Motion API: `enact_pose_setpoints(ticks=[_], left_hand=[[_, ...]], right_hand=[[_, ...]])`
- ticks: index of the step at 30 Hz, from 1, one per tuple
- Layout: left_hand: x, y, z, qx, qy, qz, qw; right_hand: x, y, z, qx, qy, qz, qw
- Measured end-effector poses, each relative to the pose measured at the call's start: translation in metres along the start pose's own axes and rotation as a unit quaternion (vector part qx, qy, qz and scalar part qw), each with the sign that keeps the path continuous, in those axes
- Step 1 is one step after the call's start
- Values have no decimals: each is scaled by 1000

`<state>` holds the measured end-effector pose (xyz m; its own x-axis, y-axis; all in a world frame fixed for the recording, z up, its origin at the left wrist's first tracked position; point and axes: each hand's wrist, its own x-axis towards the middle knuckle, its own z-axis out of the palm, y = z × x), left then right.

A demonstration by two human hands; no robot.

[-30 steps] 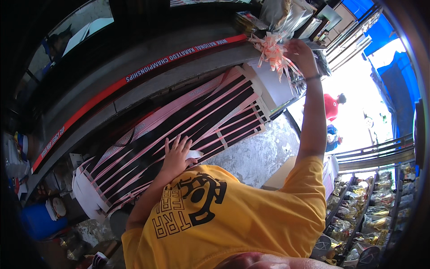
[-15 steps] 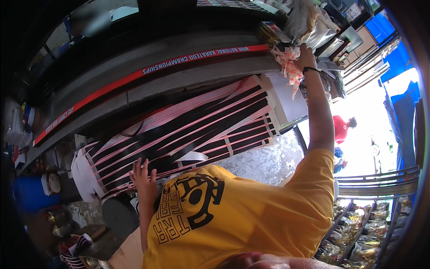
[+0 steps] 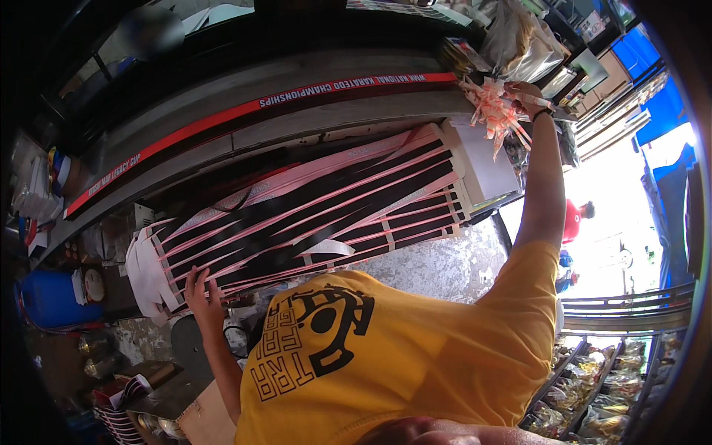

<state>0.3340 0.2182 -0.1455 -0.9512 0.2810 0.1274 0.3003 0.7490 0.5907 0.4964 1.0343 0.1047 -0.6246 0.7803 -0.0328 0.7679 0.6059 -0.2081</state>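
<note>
At the far right end of the grey ledge, my right hand has its fingers closed on a thin pale strip. It is beside a crumpled bunch of orange-and-white strips that hangs over the ledge's edge. My left hand rests, fingers spread, at the near left edge of a wide layer of black ribbons with pink edges. Several of those ribbons lie loose and crossed over the others. White ribbon ends bunch together at the layer's left side.
A long red printed ribbon stretches along the grey ledge. Clear plastic bags stand behind my right hand. To the left is a blue container. Bagged items fill a rack at lower right. A person in red is outside.
My left hand has moved left along the ribbons to their near left edge. My right hand has shifted slightly right, and a pale strip now shows in its fingers. The view has shifted a little.
</note>
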Motion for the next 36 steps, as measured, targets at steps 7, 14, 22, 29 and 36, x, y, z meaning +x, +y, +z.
enact_pose_setpoints(ticks=[7, 14, 22, 29, 36], left_hand=[[-4, -3, -3, -71, 3, 12, 997], [21, 59, -10, -119, -10, 57, 991], [54, 252, 24, -536, -331, 124, 767], [72, 378, 64, -541, -467, 131, 687], [113, 440, 83, -463, -421, 286, 726]], right_hand=[[-22, -21, 2, 347, 77, -58, 933], [-109, -141, 24, 311, 239, -232, 890], [-207, -264, 64, 107, 393, -498, 765], [-221, -259, 78, 132, 471, -436, 755], [-192, -121, 18, 551, 213, -265, 762]])
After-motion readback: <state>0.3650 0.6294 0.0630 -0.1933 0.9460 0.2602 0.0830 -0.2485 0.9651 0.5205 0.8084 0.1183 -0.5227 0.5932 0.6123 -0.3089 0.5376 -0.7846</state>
